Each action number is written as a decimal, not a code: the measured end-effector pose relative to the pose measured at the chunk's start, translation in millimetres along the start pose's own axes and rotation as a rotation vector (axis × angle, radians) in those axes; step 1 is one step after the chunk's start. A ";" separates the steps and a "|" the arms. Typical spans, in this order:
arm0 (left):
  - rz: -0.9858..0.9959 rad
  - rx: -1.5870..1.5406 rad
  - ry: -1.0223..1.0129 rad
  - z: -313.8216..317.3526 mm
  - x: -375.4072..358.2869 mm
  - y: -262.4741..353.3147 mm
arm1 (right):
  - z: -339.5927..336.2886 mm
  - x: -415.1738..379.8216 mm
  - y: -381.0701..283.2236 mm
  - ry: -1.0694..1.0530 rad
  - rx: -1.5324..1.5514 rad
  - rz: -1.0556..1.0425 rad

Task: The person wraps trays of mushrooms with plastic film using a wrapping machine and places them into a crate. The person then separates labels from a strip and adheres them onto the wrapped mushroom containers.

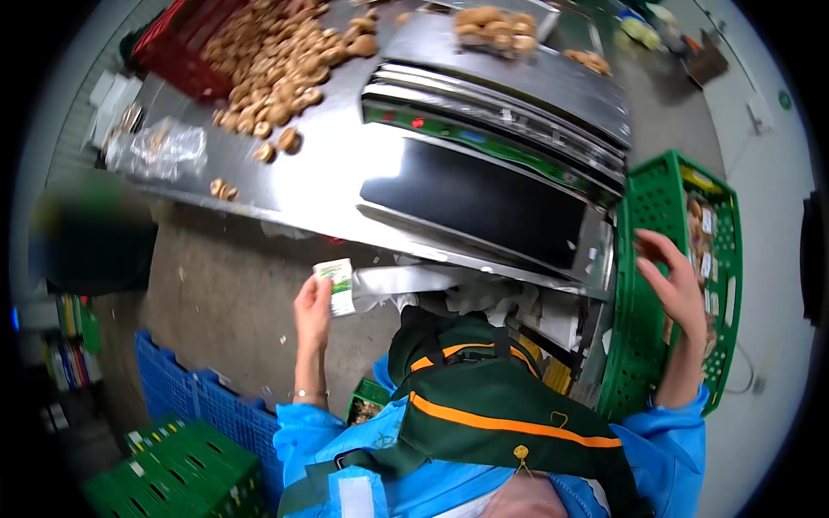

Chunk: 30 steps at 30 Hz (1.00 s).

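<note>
My left hand (313, 315) pinches a small white and green label card (336, 286) in front of the steel table's edge. Over the green crate (637, 207) on the right is my right hand (671, 278), its fingers apart and nothing between them. Packed trays with labels (704, 250) stand along the crate's right side. The wrapping machine (475, 194), with a dark flat plate, lies between my hands and beyond them. A tray of brown mushrooms (495, 29) rests on the machine's far part.
Loose mushrooms (281, 78) spread over the steel table (328, 164) beside a red crate (177, 52). A clear plastic bag (168, 148) lies at its left end. Green crates (186, 470) and a blue pallet (216, 406) stand lower left. A person (91, 233) is at the left.
</note>
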<state>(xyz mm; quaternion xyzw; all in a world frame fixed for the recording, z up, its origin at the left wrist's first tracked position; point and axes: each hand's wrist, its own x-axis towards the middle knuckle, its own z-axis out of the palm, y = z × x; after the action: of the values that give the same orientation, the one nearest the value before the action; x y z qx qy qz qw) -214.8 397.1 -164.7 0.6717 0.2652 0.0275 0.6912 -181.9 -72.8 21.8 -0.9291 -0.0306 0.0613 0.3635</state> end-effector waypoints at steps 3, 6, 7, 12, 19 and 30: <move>0.053 0.154 -0.032 -18.0 52.6 -49.0 | 58.9 66.9 -63.3 -0.224 0.039 -0.143; 0.064 0.198 -0.001 -15.6 99.3 -60.7 | 84.0 98.1 -93.4 -0.270 -0.024 -0.142; 0.043 0.252 0.004 -13.4 114.4 -64.5 | 84.8 107.7 -93.2 -0.238 -0.036 -0.124; -0.182 0.253 -0.080 -11.8 133.7 -71.8 | 54.0 177.2 -44.1 0.109 -0.030 -0.004; 0.358 0.480 0.560 21.8 124.6 -10.5 | 58.4 358.2 49.1 0.326 0.411 0.362; 0.986 0.646 -0.521 297.0 235.6 214.0 | 45.1 330.8 45.2 0.022 0.610 0.274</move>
<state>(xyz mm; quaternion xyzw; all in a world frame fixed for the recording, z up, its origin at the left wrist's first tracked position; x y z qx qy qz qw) 175.3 239.1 -53.3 0.8736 -0.2563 0.0966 0.4022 140.2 -42.1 -72.1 -0.7736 0.1184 0.1061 0.6134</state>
